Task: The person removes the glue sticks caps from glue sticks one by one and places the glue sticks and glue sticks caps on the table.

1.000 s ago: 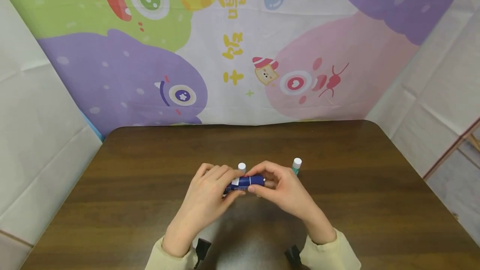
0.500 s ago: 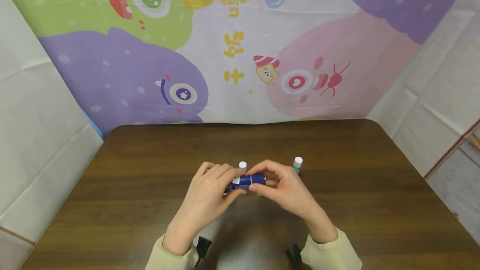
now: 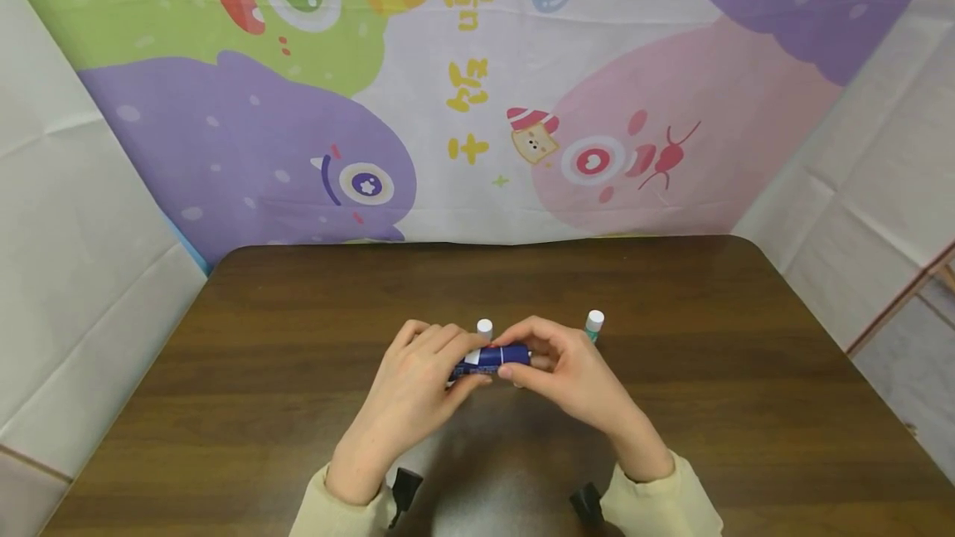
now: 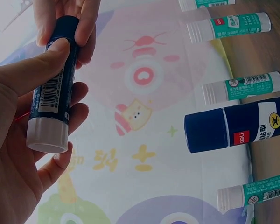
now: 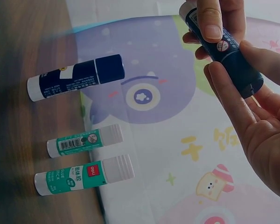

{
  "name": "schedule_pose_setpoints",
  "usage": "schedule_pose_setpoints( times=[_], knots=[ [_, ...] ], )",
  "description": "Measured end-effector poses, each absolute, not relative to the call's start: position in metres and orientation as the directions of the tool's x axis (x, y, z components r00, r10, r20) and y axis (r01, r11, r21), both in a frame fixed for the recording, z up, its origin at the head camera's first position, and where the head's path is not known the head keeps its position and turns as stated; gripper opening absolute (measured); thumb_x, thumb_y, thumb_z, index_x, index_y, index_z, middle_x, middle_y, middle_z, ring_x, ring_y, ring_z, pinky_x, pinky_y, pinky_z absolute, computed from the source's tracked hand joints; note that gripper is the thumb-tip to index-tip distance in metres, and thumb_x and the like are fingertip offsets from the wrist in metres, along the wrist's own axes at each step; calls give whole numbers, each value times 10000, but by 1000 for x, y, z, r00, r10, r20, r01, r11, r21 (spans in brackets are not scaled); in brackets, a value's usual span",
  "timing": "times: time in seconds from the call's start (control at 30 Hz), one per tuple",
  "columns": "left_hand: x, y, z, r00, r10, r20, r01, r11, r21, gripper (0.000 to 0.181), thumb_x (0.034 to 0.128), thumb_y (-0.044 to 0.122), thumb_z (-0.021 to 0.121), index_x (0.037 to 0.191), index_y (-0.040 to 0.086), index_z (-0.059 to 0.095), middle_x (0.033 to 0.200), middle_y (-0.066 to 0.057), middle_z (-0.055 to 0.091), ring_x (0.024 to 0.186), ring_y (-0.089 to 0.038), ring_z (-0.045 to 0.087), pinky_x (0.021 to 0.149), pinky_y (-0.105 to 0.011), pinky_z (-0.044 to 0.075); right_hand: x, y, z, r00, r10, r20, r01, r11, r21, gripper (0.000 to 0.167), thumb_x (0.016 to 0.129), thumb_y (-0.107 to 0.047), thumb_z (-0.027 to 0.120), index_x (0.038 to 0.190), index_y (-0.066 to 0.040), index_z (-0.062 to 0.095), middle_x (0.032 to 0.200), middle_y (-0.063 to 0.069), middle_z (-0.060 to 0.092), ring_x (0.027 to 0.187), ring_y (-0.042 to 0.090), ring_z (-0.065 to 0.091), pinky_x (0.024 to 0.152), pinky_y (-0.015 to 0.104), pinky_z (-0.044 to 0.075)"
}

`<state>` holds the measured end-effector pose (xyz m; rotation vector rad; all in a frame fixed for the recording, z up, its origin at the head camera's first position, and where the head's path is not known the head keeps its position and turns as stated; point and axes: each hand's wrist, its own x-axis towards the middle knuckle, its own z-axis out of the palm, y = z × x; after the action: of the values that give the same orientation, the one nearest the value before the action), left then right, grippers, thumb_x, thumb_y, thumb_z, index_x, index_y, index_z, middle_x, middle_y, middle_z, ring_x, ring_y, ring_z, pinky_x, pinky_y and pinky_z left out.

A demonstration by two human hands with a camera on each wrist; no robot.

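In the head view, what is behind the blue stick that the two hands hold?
Behind the blue stick, a white cap shows. Almost nothing below the cap can be seen: the stick, left hand and right hand cover it.

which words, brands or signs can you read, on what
"deli": standing blue stick
"粘型": same
"deli": large green stick
"固体胶": same
"GLUE STICK": same
"干饭": backdrop; third character unclear
Crossed-out circle: held blue stick, small green stick
Other print: too small, blurred or cut off
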<state>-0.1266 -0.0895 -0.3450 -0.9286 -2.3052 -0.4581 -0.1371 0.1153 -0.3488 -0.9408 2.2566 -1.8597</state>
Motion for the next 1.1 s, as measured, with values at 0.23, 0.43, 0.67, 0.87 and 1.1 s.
schedule_pose_setpoints(
  times=[0.23, 0.43, 0.67, 0.87, 1.1],
  knots=[
    [-127, -90, -344, -581, 508, 636, 712, 696, 95, 364, 704, 309, 766, 1004, 152, 633, 879, 65, 623, 767, -100, 583, 790, -287, 378, -137, 115, -348, -808, -495, 321, -414, 88, -906, 224, 838, -84, 627, 1058, -73, 591, 973, 102, 614, 781, 188, 652, 620, 328, 536],
    [-127, -90, -344, -580, 509, 636, 714, 694, 96, 364, 693, 302, 773, 996, 156, 633, 867, 68, 620, 753, -98, 582, 785, -287, 380, -137, 115, -348, -804, -499, 324, -419, 87, -904, 223, 837, -78, 626, 1057, -73, 593, 968, 97, 618, 772, 169, 647, 609, 313, 533],
    [-127, -91, -345, -578, 513, 635, 715, 693, 92, 370, 696, 314, 769, 1001, 153, 634, 856, 66, 616, 736, -96, 578, 783, -289, 379, -137, 116, -349, -794, -509, 333, -431, 83, -899, 222, 842, -73, 617, 1063, -80, 593, 976, 89, 614, 778, 198, 647, 618, 325, 534],
    [-127, -91, -344, -577, 517, 632, 717, 692, 89, 369, 696, 325, 764, 996, 154, 634, 840, 66, 607, 721, -96, 575, 778, -289, 381, -138, 117, -349, -775, -522, 356, -455, 70, -888, 222, 848, -62, 605, 1069, -77, 596, 981, 85, 612, 769, 154, 636, 614, 332, 532],
    [-126, -94, -343, -587, 528, 614, 713, 696, 84, 356, 700, 349, 752, 983, 169, 634, 839, 70, 603, 729, -95, 575, 782, -287, 382, -138, 116, -350, -759, -535, 370, -473, 64, -879, 216, 851, -64, 602, 1066, -79, 606, 1007, 78, 607, 812, 139, 617, 636, 310, 533]
  ],
)
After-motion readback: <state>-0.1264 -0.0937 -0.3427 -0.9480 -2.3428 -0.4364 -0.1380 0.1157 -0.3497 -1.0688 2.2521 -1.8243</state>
